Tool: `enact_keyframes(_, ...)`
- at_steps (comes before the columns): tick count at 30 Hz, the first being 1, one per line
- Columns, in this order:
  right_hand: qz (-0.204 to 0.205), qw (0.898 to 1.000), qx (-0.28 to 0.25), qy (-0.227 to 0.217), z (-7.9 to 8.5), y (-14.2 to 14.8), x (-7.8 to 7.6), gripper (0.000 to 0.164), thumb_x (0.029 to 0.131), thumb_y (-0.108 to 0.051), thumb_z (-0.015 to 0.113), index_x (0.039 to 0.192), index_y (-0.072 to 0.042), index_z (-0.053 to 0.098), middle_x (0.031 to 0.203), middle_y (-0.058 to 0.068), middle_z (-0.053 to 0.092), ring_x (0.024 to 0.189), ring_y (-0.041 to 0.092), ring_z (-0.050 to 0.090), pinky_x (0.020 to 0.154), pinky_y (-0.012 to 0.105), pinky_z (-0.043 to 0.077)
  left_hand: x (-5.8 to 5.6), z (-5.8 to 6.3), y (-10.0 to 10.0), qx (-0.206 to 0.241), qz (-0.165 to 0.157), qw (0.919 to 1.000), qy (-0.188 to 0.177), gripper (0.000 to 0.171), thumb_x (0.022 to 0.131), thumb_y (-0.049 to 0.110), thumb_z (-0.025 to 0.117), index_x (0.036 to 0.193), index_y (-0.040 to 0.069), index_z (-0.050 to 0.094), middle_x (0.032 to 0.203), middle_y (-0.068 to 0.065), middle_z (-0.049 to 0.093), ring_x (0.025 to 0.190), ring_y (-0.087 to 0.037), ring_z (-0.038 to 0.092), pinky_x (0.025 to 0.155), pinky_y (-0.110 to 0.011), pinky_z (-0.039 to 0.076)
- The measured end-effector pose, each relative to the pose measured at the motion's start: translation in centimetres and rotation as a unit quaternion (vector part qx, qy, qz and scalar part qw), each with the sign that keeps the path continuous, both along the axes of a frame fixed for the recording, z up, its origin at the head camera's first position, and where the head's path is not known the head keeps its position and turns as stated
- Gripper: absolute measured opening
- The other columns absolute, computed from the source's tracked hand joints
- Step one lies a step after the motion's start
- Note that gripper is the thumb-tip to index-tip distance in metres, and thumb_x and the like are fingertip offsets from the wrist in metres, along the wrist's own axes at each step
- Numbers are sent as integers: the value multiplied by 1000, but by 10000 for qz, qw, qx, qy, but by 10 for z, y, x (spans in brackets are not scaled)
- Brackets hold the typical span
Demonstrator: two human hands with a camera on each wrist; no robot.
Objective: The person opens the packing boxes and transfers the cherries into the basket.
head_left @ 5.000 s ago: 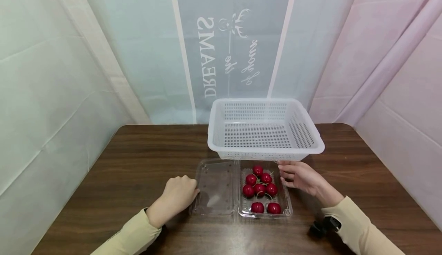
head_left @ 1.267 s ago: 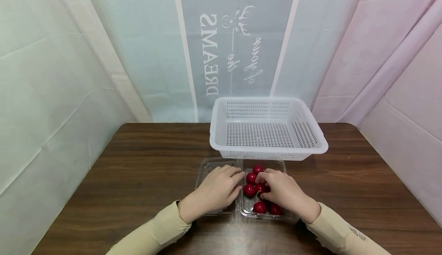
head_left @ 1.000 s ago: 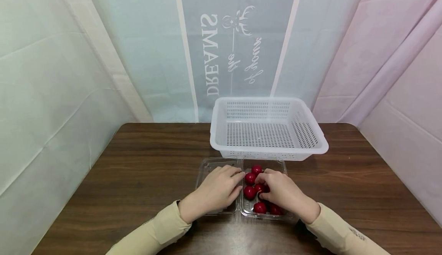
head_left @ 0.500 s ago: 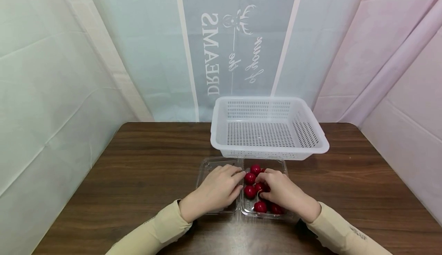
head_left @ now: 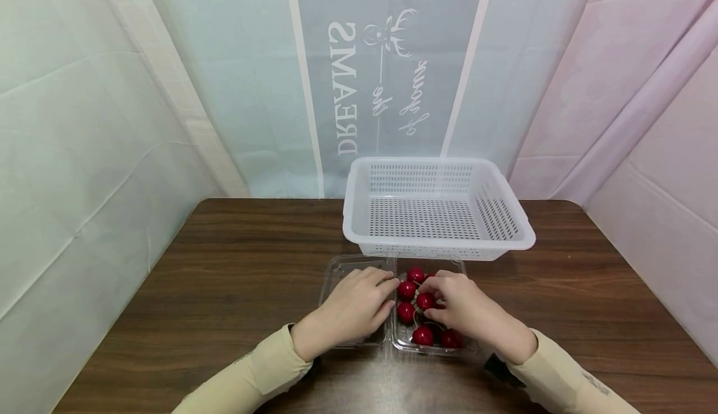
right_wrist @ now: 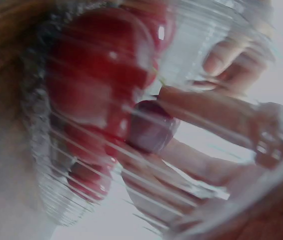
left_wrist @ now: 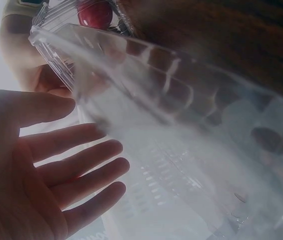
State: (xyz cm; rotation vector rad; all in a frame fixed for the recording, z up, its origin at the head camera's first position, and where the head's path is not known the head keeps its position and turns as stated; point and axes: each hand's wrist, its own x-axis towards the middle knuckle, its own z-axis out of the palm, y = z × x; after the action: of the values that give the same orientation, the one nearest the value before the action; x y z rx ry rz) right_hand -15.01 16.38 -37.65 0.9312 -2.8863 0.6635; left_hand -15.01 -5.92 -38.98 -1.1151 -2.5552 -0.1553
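A clear hinged plastic clamshell (head_left: 405,346) lies unfolded, with several red cherries (head_left: 406,313) with green stems in its right half. My right hand (head_left: 468,305) reaches over that half, thumb and fingers on either side of one cherry (head_left: 425,301). In the right wrist view, through the clear wall, thumb and fingertips pinch this darker cherry (right_wrist: 152,127) beside the others. My left hand (head_left: 353,305) is over the clamshell's left half, fingertips near the hinge. Its fingers look straight and hold nothing in the left wrist view, beside the clear plastic lid (left_wrist: 181,95).
Just behind the clamshell stands a white perforated plastic basket (head_left: 359,240), with nothing seen inside. Both rest on a dark wooden table (head_left: 235,258). A printed curtain (head_left: 387,90) hangs behind the table, and pale cloth walls (head_left: 78,183) flank it.
Since five seconds ago, both hands have moved inward from the clamshell's outer edges. Over the last half second the right hand has shifted slightly right with the cherry; the left stays still.
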Motion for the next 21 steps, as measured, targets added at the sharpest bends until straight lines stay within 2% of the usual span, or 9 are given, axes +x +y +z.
enact_keyframes(8, -156, 9997, -21, 177, 8, 3, 3, 25, 69, -9, 79, 92, -5, 70, 83, 0, 63, 66, 9, 54, 57, 20, 45, -1, -1, -1, 1, 1, 10000, 25, 33, 89, 29, 61, 116, 11, 66, 116, -3, 65, 109, -17, 59, 84, -33, 49)
enact_keyframes(21, -341, 9977, -97, 580, 31, 6, 11, 28, 68, -8, 80, 94, -6, 70, 83, -1, 62, 69, 8, 53, 58, 23, 45, 0, 0, -1, -4, -3, 10000, 95, 33, 89, 30, 61, 115, 11, 67, 116, -3, 65, 109, -17, 59, 85, -33, 50)
